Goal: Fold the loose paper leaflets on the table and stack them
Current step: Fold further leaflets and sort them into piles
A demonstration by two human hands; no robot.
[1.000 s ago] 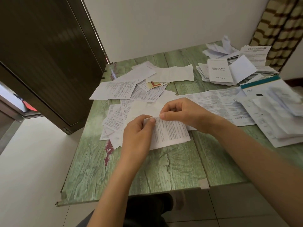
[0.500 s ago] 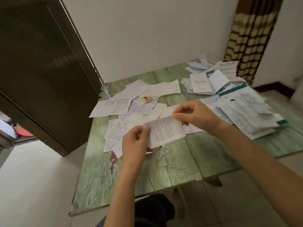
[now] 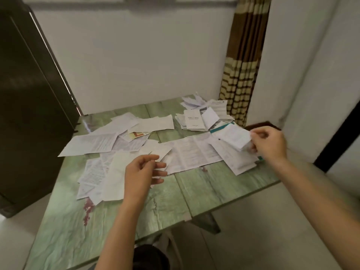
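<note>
1. Two hands are in view, both bare, reaching over one green table.
2. The right hand pinches one folded leaflet by its right edge, thumb and fingers clamped on the paper. The leaflet is at the table's right side, over the right pile; whether it touches that pile cannot be told.
3. The left hand holds nothing. Its fingers are apart and loosely bent, hanging above the sheets near the table's middle.
4. Paper lies in four groups:
   - the left scatter, many overlapping flat sheets, too layered for an exact count;
   - one long sheet, unfolded, printed in columns, lying between the two hands;
   - the right pile, several sheets fanned out, one with a teal edge;
   - the far stack, folded leaflets heaped at the back right corner, with a few crumpled pieces behind it.
5. One sheet in the left scatter shows orange print.
6. Reddish marks show on the table in two places: near the left front and just below the long sheet.
7. One striped curtain hangs behind the far stack; one dark door stands at the left.
</note>
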